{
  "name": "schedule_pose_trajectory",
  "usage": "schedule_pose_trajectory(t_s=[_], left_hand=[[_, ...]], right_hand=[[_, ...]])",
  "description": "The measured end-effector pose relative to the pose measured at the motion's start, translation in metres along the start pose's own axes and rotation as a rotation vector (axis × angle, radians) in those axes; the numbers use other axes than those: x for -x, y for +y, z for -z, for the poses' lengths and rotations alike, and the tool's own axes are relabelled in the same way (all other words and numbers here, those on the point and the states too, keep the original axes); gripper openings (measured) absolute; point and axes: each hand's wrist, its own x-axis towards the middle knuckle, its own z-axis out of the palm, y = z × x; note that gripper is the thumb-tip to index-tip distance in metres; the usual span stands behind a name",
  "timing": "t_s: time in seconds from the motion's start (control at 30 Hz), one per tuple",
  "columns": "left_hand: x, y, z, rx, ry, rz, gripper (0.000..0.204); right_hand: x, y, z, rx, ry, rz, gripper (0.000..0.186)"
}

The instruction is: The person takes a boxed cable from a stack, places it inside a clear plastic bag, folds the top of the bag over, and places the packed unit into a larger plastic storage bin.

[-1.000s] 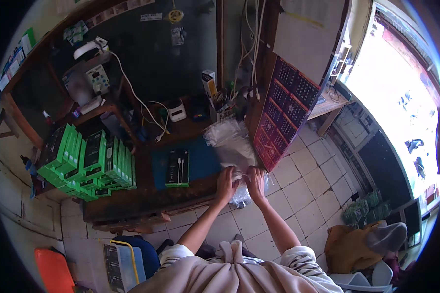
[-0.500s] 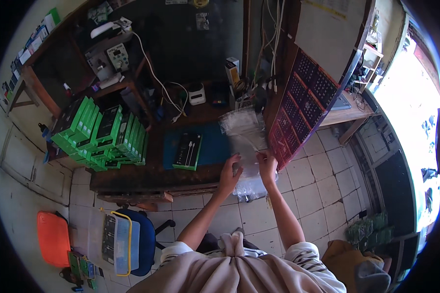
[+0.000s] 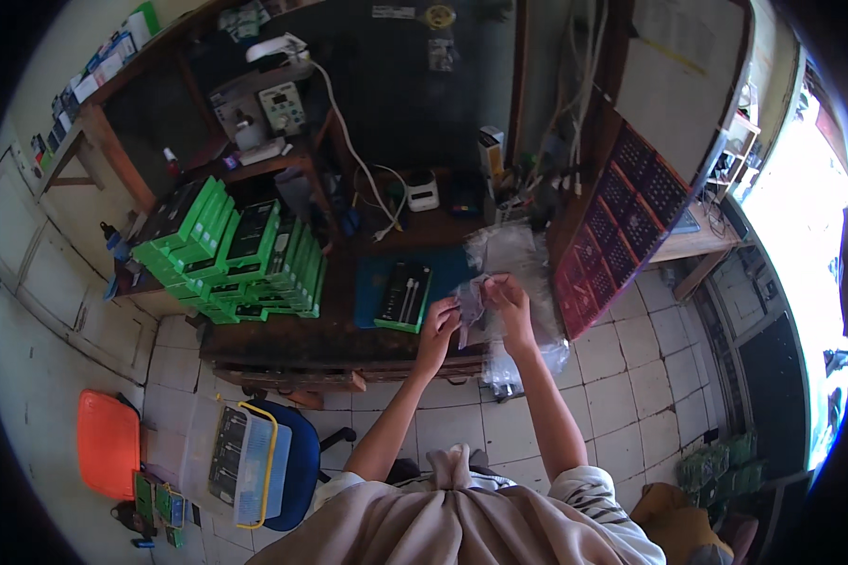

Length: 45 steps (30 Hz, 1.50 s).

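Note:
My left hand (image 3: 435, 334) and my right hand (image 3: 512, 311) both pinch a small clear plastic bag (image 3: 471, 303) between them, over the right part of the wooden bench. Behind and beneath it lies a pile of clear plastic bags (image 3: 513, 252), spreading down over the front edge. Just left of my hands, a black and green box (image 3: 403, 294) with a white cable pictured on it rests on a blue mat (image 3: 369, 282).
Stacked green boxes (image 3: 188, 235) fill the bench's left part. A large upright board (image 3: 612, 226) borders the right side. A soldering station (image 3: 283, 108) sits behind. Below left are a blue chair (image 3: 297, 443), a clear bin (image 3: 245, 461) and an orange seat (image 3: 108, 443).
My hands have drawn a small bag away from the pile and now hold it up, crumpled between my fingers. The view has shifted, so the bench appears higher and further right.

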Motion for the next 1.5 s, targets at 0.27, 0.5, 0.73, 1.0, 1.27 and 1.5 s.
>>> schedule_pose_trajectory(t_s=[0.27,0.5,0.73,1.0,1.27,1.5], left_hand=[[-0.007,0.040,0.088,0.410,0.022,0.137,0.070],[-0.005,0.089,0.153,0.334,0.045,0.003,0.104],[-0.028,0.088,0.210,0.103,0.039,-0.044,0.080],[-0.038,0.076,0.231,-0.265,0.227,-0.306,0.038],[-0.025,0.050,0.234,-0.140,0.119,-0.141,0.051],[-0.018,0.040,0.237,-0.133,0.091,-0.128,0.055]], right_hand=[[-0.009,0.000,-0.086,-0.410,-0.252,-0.103,0.009],[-0.017,0.023,-0.141,-0.481,-0.260,-0.066,0.011],[-0.020,0.024,-0.194,-0.476,-0.163,-0.151,0.031],[-0.009,0.036,-0.217,-0.095,-0.131,-0.204,0.055],[-0.006,0.076,-0.213,0.170,0.103,-0.146,0.014],[0.000,0.093,-0.212,0.110,0.188,-0.145,0.022]])
